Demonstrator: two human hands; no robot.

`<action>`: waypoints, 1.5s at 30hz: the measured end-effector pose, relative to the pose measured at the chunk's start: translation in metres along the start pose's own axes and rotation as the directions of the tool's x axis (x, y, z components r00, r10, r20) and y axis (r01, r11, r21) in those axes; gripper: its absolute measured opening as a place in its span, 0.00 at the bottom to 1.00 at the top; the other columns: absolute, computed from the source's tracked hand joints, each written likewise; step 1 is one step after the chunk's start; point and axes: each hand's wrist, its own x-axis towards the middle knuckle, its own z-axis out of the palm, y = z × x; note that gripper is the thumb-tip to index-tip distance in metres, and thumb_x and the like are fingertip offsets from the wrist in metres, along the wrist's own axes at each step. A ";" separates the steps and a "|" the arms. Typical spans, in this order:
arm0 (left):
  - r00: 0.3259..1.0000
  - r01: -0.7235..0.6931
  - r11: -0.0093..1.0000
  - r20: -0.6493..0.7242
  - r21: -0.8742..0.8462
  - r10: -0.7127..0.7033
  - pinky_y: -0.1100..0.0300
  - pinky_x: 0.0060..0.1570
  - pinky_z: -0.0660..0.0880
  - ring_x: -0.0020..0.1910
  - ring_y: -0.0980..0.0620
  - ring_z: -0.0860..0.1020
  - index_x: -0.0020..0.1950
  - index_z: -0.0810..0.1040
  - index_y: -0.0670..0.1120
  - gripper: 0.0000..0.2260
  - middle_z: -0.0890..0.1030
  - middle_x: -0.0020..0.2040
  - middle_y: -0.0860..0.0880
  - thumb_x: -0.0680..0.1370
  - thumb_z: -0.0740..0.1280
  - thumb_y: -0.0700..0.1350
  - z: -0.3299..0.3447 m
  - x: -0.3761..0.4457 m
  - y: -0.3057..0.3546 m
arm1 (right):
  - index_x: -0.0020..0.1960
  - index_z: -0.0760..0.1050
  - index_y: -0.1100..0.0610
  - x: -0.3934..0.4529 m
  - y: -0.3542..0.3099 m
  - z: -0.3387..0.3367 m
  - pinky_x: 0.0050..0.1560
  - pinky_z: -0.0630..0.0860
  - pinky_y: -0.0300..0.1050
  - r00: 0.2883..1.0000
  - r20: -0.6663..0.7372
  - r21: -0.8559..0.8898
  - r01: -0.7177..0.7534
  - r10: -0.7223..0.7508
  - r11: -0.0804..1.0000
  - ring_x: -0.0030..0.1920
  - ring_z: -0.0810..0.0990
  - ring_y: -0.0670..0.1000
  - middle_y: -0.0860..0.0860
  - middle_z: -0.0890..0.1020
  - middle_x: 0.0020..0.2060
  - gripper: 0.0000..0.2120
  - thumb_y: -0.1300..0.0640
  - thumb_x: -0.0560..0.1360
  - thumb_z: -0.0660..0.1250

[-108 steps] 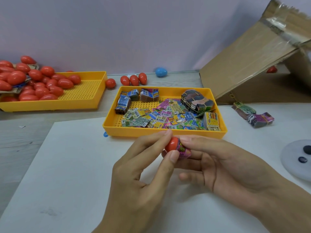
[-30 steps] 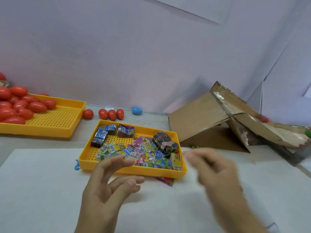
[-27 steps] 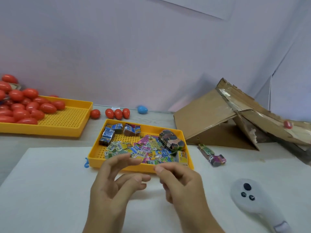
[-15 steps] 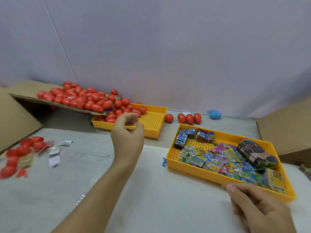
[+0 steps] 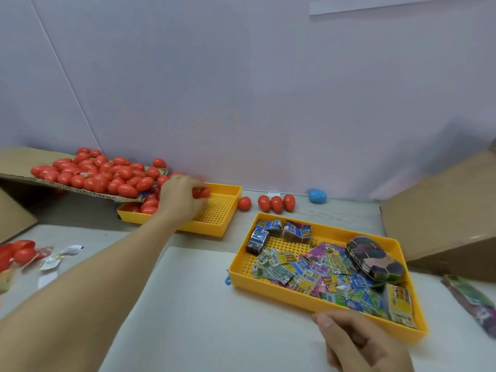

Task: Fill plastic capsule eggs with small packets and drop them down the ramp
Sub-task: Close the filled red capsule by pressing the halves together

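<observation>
My one head-worn camera looked forward and down, close over the desk [image 5: 188, 304], toward the wall behind the packet tray [image 5: 271, 287].

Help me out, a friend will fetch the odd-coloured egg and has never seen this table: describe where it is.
Start at the yellow tray of packets on the right and look past its far edge toward the wall. There a row of four red eggs lies on the table, and just right of them, apart from the row, sits the blue egg. It is the only blue one; every other egg is red.

Bright even light, blurred edges
</observation>
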 end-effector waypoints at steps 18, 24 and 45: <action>0.952 -0.187 0.365 -0.077 -0.912 0.298 0.48 0.42 0.79 0.43 0.47 0.82 0.50 0.81 0.55 0.17 0.83 0.44 0.52 0.65 0.81 0.45 -0.013 -0.219 0.135 | 0.36 0.82 0.60 -0.010 -0.020 -0.011 0.22 0.65 0.32 0.991 0.113 0.268 0.037 -0.070 0.963 0.19 0.70 0.45 0.57 0.76 0.21 0.20 0.42 0.71 0.71; 0.943 -0.126 0.305 -0.019 -0.944 0.333 0.51 0.43 0.80 0.43 0.48 0.81 0.51 0.82 0.55 0.17 0.82 0.45 0.52 0.66 0.81 0.45 -0.016 -0.218 0.135 | 0.35 0.81 0.57 -0.009 -0.016 -0.012 0.19 0.65 0.33 0.984 0.155 0.221 0.049 -0.085 0.974 0.18 0.71 0.49 0.56 0.78 0.22 0.14 0.47 0.69 0.76; 0.891 0.377 0.095 0.389 -0.921 0.235 0.58 0.24 0.76 0.26 0.48 0.79 0.40 0.82 0.45 0.08 0.80 0.31 0.44 0.74 0.70 0.49 -0.026 -0.214 0.141 | 0.32 0.79 0.56 -0.006 -0.009 -0.012 0.21 0.63 0.34 0.990 0.101 0.169 0.078 -0.096 0.983 0.18 0.65 0.47 0.55 0.75 0.22 0.18 0.43 0.72 0.71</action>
